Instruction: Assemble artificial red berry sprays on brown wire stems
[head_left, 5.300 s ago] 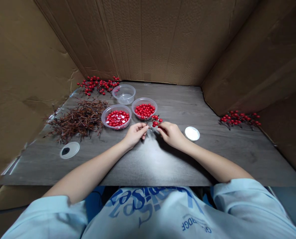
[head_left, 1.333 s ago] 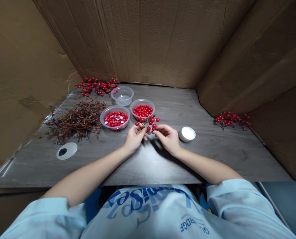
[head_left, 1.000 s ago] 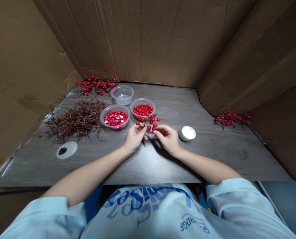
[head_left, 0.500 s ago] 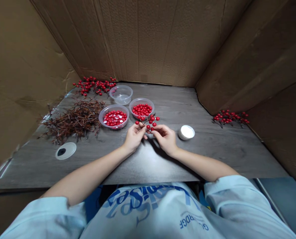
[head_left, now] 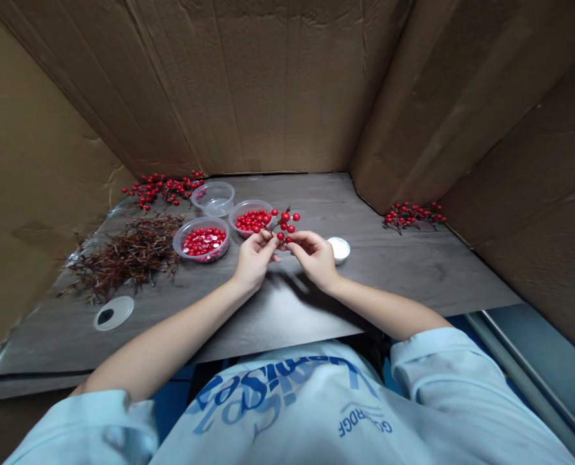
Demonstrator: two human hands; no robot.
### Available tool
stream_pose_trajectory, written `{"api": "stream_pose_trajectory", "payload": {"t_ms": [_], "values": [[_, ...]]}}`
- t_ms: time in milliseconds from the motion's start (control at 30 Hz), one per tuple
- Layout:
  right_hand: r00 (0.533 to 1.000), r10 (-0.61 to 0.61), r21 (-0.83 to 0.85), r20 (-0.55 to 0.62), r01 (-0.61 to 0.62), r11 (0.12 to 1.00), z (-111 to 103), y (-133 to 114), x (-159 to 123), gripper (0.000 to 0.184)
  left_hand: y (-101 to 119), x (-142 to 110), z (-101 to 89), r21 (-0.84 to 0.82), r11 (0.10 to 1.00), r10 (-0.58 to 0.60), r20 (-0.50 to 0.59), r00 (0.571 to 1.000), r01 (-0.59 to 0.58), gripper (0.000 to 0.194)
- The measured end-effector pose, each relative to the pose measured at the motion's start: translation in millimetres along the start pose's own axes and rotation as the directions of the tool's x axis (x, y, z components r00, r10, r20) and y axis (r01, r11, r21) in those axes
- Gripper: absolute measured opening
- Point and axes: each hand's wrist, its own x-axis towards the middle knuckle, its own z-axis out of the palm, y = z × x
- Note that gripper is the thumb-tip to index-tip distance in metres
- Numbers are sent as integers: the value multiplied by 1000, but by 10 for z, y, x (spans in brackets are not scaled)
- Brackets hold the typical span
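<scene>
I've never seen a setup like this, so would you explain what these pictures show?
One camera worn on a person's head took these, looking down. The left hand and right hand together hold a sprig of red berries. On the dark wood-grain table, walled by cardboard, lie a plastic bowl of red berries, a bowl of berries and white discs, a third plastic bowl, a heap of dry brown twigs and more berry sprigs.
</scene>
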Motion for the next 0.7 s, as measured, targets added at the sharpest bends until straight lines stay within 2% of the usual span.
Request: {"api": "stream_pose_trajectory", "payload": {"t_ms": [133,300,467,700], "values": [[995,-37,38,-88,40,998,-181,-121,-41,18,0,-7,260,21,1000,-4,77,997,2,34],[971,-76,32,-226,85,996,-498,-199,-125,18,-111,9,656,16,1000,-17,130,991,15,33],[926,-118,-40,-358,110,993,-986,-165,-149,23,-282,68,1159,54,995,-92,182,979,83,30],[844,-148,-49,-516,143,989,-1716,-173,-269,30,-578,33,1916,218,965,-195,222,955,146,17]]}}
